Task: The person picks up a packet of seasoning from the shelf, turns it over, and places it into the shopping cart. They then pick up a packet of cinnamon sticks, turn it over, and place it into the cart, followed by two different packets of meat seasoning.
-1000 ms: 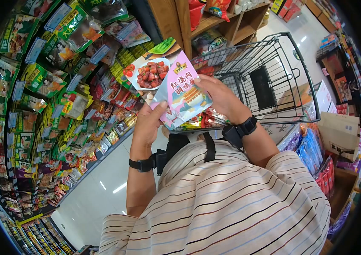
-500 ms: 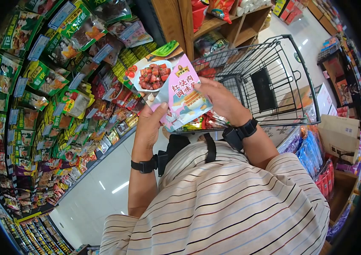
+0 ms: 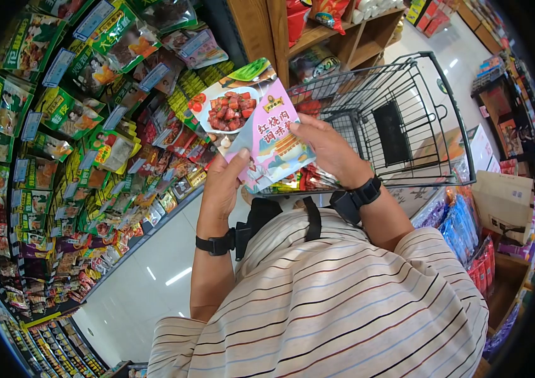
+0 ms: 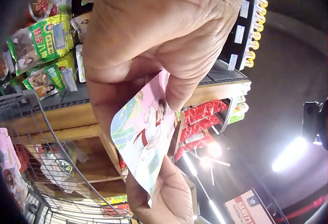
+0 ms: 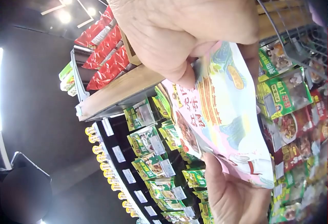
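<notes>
In the head view both hands hold up a pink seasoning packet (image 3: pixel 261 135), printed with a bowl of red braised meat. My left hand (image 3: pixel 220 183) pinches its lower left edge, thumb on the printed front and fingers behind. On the right edge, my right hand (image 3: pixel 330 148) grips with its thumb over the front. The left wrist view shows the packet (image 4: pixel 148 126) nearly edge-on between the two hands. Seen from the right wrist, the packet (image 5: pixel 225 111) faces up with its lettering in sight, and the fingers behind it are mostly hidden.
A black wire shopping cart (image 3: pixel 399 120) stands just beyond the right hand, with several packets (image 3: pixel 308 179) in its near end. Shelves of hanging green food packets (image 3: pixel 69 116) line the left. A wooden shelf (image 3: pixel 368 44) is behind the cart, and a cardboard box (image 3: pixel 503 201) sits at right.
The packet has tilted slightly in the hands, its printed face turning a little and its top shifting a bit to the right. Both hands keep their hold in nearly the same place.
</notes>
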{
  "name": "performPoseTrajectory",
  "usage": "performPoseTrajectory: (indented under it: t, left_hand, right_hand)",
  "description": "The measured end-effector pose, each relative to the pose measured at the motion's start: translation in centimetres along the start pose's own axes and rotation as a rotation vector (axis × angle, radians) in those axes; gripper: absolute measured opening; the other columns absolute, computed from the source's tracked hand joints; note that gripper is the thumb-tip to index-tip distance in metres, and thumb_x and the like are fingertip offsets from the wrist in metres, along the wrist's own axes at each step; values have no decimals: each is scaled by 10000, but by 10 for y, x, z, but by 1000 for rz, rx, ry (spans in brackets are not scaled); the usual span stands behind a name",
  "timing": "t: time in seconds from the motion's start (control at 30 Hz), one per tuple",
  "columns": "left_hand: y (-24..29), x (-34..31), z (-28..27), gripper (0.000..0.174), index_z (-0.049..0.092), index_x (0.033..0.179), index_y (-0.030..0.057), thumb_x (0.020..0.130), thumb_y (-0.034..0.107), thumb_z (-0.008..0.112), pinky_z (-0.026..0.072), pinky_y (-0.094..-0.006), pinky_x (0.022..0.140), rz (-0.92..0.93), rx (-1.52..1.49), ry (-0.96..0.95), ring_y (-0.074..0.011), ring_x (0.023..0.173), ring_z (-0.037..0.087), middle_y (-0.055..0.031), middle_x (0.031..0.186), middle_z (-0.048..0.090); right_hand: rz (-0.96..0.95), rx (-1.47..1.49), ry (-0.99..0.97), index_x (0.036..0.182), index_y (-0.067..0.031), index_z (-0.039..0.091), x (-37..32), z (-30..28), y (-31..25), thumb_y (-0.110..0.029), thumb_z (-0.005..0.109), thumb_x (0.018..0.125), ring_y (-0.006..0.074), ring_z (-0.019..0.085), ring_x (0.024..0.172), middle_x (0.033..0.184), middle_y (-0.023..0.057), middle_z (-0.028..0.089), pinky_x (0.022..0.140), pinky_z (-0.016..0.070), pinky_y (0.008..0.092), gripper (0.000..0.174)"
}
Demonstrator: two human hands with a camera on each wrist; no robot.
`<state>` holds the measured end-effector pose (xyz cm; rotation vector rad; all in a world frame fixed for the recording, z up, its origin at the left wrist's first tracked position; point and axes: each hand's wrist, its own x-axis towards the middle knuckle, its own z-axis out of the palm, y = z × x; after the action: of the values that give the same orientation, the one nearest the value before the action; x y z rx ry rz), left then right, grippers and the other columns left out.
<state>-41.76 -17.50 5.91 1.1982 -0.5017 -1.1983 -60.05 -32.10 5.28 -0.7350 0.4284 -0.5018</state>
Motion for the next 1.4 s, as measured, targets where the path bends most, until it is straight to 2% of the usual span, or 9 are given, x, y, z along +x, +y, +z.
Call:
performPoseTrajectory:
  t: [0.33, 0.53, 0.7, 0.9, 1.1, 1.3, 1.4]
  left_hand:
    - [-7, -1, -4, 252, 615, 1145, 39, 965, 210, 654, 533, -296, 775, 18, -51, -5, -118, 876, 657, -33, 1000, 686]
    - [-8, -5, -8, 219, 626, 1150, 45, 979, 181, 620, 556, -268, 731, 48, -64, 21, -95, 845, 666, -30, 999, 699]
    - [-5, -9, -8, 242, 618, 1184, 42, 982, 176, 617, 546, -287, 813, 94, -94, 52, -125, 933, 671, -47, 1079, 695]
    - [-1, -10, -19, 296, 604, 1233, 42, 977, 188, 629, 524, -296, 856, 147, -109, 80, -132, 991, 656, -45, 1129, 684]
    - [0, -11, -29, 311, 606, 1234, 32, 974, 199, 635, 518, -291, 853, 147, -95, 90, -129, 975, 658, -48, 1115, 689]
    - [6, -13, -30, 307, 612, 1220, 19, 975, 202, 634, 515, -291, 858, 151, -96, 126, -135, 976, 660, -55, 1115, 691]
    - [5, -12, -29, 302, 615, 1213, 17, 974, 200, 635, 512, -292, 862, 170, -88, 132, -136, 977, 660, -56, 1109, 692]
  right_hand:
    - [10, 29, 10, 1293, 8, 573, 1, -2, 9, -184, 620, 972, 126, 636, 1060, 1194, 66, 664, 926, 506, 293, 377]
    - [19, 43, 13, 1289, 13, 568, 6, -6, 17, -174, 617, 969, 131, 638, 1052, 1174, 76, 666, 917, 510, 289, 374]
    - [6, -9, 69, 1259, -8, 585, 2, 4, 12, -173, 579, 981, 130, 644, 1016, 1125, 72, 670, 880, 518, 276, 324]
    - [-67, -95, -5, 1234, -8, 593, 1, 6, 6, -165, 519, 991, 156, 646, 1016, 1123, 85, 665, 862, 513, 290, 299]
    - [-154, -194, 99, 1241, -12, 595, -3, 14, -5, -141, 516, 974, 216, 635, 1094, 1187, 127, 653, 943, 494, 342, 307]
    - [-245, -332, 22, 1249, -14, 596, 2, 20, -10, -183, 528, 989, 221, 606, 1156, 1229, 108, 637, 985, 473, 352, 318]
    - [-254, -403, -3, 1264, 22, 575, 1, 30, -13, -185, 513, 997, 225, 584, 1191, 1243, 125, 620, 1019, 465, 364, 344]
